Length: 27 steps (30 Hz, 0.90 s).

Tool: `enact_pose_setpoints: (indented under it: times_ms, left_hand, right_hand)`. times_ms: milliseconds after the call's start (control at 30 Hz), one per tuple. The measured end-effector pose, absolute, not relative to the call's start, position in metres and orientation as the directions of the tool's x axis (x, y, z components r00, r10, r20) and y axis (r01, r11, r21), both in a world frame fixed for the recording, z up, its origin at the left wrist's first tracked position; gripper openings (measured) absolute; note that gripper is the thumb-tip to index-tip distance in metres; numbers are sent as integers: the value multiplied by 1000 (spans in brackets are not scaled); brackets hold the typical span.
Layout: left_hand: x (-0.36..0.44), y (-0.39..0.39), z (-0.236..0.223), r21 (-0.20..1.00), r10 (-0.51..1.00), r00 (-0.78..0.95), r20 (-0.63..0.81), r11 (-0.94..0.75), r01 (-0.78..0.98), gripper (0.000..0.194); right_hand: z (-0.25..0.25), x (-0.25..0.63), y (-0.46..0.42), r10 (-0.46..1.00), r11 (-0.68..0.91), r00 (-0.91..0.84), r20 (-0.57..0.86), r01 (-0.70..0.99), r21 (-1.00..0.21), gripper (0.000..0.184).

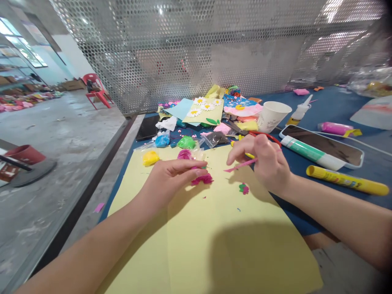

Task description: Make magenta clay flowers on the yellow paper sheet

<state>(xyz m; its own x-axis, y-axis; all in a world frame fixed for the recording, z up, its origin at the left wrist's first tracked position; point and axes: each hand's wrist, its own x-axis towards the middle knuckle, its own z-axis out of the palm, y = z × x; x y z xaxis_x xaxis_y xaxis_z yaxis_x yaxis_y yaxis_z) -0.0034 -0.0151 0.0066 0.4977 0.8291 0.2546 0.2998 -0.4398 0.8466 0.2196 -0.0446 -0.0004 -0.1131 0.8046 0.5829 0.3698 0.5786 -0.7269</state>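
Pink clay (202, 179) under L hand (173, 177), R hand (266, 161) half hiding pink stick (240, 164)

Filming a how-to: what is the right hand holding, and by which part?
The right hand pinches a thin pink strip by its inner end; the exact grip is hidden.

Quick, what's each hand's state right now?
Left hand: fingers together on magenta clay, grip unclear.
Right hand: closed, holding a thin pink strip.

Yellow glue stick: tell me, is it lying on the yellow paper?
No, the yellow glue stick lies on the blue tabletop beside the paper.
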Motion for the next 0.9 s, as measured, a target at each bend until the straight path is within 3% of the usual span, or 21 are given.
enact_pose_setpoints:
  times_ms: [100,200,367,433,633,733,900]
  left_hand:
    - [-5,-12,4,729,789,528,316,-558,397,17]
    - [-8,-8,2,631,754,566,335,-625,460,19]
    - [-11,-4,0,685,776,581,245,-563,463,17]
    - [-12,-2,0,623,735,624,265,-624,471,7]
    - [-16,0,1,380,438,846,303,-870,314,6]
    - [-16,-1,-2,283,373,884,283,-913,294,11]
    - [-18,-3,-7,178,349,906,240,-933,312,23]
  right_hand:
    - [-2,221,-42,876,478,-107,470,304,-824,69]
    - [-5,220,-38,896,436,-213,391,250,-864,50]
    - [-8,218,-33,885,433,-302,355,250,-866,15]
    - [-7,220,-32,866,470,-330,375,284,-836,9]
    - [-6,227,-33,796,504,-510,326,261,-823,9]
    - [-7,228,-36,788,453,-568,238,272,-849,9]
    - [-10,226,-36,784,446,-586,206,301,-843,9]
